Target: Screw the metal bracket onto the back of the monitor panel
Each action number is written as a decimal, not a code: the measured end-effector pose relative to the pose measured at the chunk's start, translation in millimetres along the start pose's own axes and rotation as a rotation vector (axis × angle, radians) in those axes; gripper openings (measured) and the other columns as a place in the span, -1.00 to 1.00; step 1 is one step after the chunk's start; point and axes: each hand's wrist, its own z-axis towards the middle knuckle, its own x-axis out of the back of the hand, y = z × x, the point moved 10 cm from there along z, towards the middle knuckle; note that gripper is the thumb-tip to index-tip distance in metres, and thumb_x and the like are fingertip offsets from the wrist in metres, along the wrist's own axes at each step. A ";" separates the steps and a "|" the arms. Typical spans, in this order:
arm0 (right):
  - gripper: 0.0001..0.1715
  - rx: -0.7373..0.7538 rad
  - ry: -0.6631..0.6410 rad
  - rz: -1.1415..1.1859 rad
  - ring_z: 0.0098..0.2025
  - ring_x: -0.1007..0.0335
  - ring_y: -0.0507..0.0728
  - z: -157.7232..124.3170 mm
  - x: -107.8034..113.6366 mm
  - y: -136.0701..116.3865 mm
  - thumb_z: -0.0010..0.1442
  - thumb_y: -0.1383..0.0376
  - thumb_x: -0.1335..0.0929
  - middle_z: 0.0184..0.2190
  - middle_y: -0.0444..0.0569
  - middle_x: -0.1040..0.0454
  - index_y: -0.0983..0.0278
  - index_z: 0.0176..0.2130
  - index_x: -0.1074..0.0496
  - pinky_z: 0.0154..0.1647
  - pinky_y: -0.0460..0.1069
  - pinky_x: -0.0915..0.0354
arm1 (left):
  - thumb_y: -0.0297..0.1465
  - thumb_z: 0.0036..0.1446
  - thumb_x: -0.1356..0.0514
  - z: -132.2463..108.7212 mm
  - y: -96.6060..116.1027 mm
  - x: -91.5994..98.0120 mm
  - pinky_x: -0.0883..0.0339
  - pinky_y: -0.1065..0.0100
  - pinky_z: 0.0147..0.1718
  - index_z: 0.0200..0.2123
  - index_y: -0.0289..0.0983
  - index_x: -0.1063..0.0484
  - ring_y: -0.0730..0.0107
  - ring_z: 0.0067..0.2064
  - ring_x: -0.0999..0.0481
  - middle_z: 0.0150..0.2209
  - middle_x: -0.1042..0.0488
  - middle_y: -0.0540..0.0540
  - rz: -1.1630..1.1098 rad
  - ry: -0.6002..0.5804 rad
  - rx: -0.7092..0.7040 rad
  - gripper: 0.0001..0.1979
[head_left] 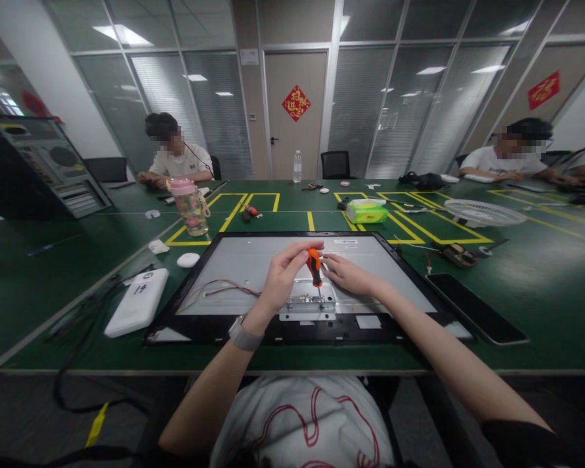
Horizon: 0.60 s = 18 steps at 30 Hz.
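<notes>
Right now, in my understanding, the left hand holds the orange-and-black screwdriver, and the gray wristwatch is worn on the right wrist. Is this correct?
Not quite: the gray wristwatch is worn on the left wrist, as the head view shows. The left hand does hold the orange-and-black screwdriver.

Grey wristwatch (247,334) at left, black sleeve (519,444) at right, pale clothing (292,429) with looping red lines

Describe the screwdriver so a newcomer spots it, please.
On the green table lies a large black-framed panel. Toward its near edge, the left hand grips the screwdriver, point down at a metal bracket. Its orange handle stands out from the grey bracket.
</notes>
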 end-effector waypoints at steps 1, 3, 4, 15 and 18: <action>-0.53 0.003 0.000 0.001 0.27 -0.13 0.27 0.3 0.1 -0.5 0.32 0.24 -0.19 0.23 0.16 -0.25 0.29 0.17 -0.28 0.27 0.20 -0.11 | -0.30 0.25 -0.12 -0.3 -1.4 -0.9 -0.33 0.27 -0.05 -0.06 -0.23 -0.53 0.29 -0.11 -0.52 -0.15 -0.55 -0.16 -0.017 -0.010 0.009 -0.72; -0.53 0.004 0.001 0.004 0.27 -0.14 0.26 0.4 0.4 -1.1 0.32 0.24 -0.20 0.22 0.16 -0.25 0.29 0.17 -0.28 0.27 0.19 -0.12 | -0.30 0.22 -0.15 -0.4 -0.8 -0.7 -0.34 0.30 -0.07 -0.07 -0.23 -0.53 0.30 -0.12 -0.52 -0.19 -0.55 -0.14 -0.009 -0.003 0.009 -0.73; -0.53 0.003 0.002 0.005 0.26 -0.15 0.27 0.2 0.4 -1.2 0.31 0.25 -0.20 0.21 0.18 -0.26 0.31 0.17 -0.29 0.26 0.19 -0.12 | -0.31 0.19 -0.19 -0.3 1.0 -0.1 -0.35 0.33 -0.11 -0.10 -0.23 -0.54 0.32 -0.14 -0.51 -0.21 -0.55 -0.13 0.009 0.007 0.000 -0.75; -0.63 -0.023 0.090 0.062 0.08 -0.39 0.27 -0.6 54.9 -19.4 0.27 0.27 -0.23 0.02 0.13 -0.48 0.28 0.02 -0.44 0.14 0.19 -0.26 | -0.31 0.08 -0.28 1.0 6.7 2.6 -0.39 0.41 -0.30 -0.22 -0.23 -0.57 0.41 -0.24 -0.48 -0.23 -0.50 -0.10 0.051 0.045 -0.002 -0.80; -0.68 -0.009 0.374 0.183 0.03 -0.42 0.26 -20.5 136.5 -55.2 0.29 0.20 -0.26 -0.04 0.06 -0.52 0.23 -0.05 -0.48 0.11 0.18 -0.30 | -0.30 0.07 -0.29 0.6 6.1 2.0 -0.37 0.42 -0.32 -0.23 -0.24 -0.57 0.43 -0.29 -0.46 -0.28 -0.50 -0.08 0.044 0.049 0.016 -0.80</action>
